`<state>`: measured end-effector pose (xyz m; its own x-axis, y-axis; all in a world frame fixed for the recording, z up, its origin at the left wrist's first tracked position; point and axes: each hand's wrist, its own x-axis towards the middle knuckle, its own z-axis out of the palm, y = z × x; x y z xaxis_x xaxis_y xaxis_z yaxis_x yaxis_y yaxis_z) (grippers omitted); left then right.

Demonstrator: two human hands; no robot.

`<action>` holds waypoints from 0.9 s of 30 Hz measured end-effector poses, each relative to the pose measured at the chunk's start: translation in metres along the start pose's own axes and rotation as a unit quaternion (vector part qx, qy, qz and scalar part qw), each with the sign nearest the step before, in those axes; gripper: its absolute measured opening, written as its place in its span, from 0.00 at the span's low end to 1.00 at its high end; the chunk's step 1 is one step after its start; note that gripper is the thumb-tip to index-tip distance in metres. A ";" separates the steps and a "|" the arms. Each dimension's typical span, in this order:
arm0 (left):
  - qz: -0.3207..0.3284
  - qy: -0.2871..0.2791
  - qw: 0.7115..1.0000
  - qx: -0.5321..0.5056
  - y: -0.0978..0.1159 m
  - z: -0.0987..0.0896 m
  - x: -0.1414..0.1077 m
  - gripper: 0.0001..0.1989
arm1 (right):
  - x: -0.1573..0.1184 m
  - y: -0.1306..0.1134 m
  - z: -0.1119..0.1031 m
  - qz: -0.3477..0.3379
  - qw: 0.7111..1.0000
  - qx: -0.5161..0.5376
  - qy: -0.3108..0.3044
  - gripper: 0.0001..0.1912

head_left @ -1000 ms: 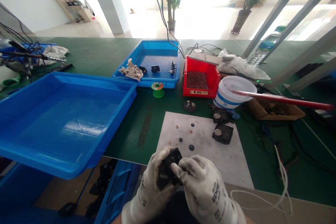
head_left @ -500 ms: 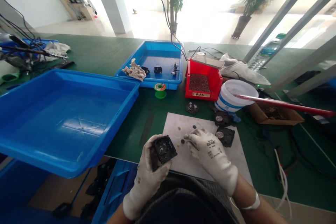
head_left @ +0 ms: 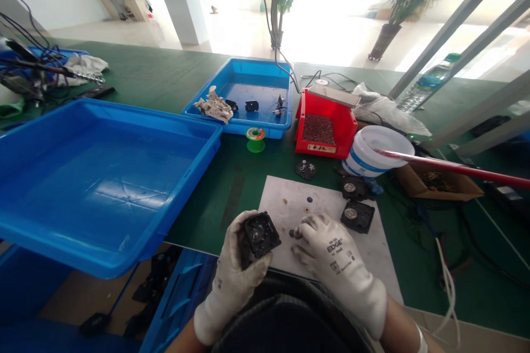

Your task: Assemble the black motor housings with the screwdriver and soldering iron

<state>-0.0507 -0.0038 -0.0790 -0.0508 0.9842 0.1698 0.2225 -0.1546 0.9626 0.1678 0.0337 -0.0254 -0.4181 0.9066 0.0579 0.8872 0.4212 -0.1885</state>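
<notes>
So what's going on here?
A person in white gloves is working at a green bench. Their left hand holds a black square housing with its open face up. Their right hand is at small dark pieces lying on a white sheet. A similar housing with a metal disc lies further along the sheet, and a large blue tray sits to the left.

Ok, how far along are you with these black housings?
Done, it seems: two metal-centred housings lie at the white sheet's far side. In hand: the left hand holds a black housing; the right hand touches small dark pieces. Left: loose washers on the sheet.
</notes>
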 end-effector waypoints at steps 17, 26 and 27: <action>0.037 -0.013 0.998 0.039 0.009 0.002 0.000 0.33 | 0.012 0.008 0.003 -0.030 0.998 -0.007 0.052 0.06; 0.151 0.001 0.976 0.160 0.016 0.009 -0.002 0.34 | 0.001 -0.017 -0.006 -0.096 0.955 0.201 0.198 0.05; 0.161 0.000 0.973 0.166 0.018 0.009 -0.001 0.34 | 0.001 -0.019 -0.006 -0.096 0.957 0.192 0.196 0.05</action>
<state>-0.0375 -0.0071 -0.0638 0.0731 0.8889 0.4521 0.5295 -0.4188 0.7377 0.1515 0.0264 -0.0157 -0.3941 0.7853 0.4774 0.6321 0.6087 -0.4795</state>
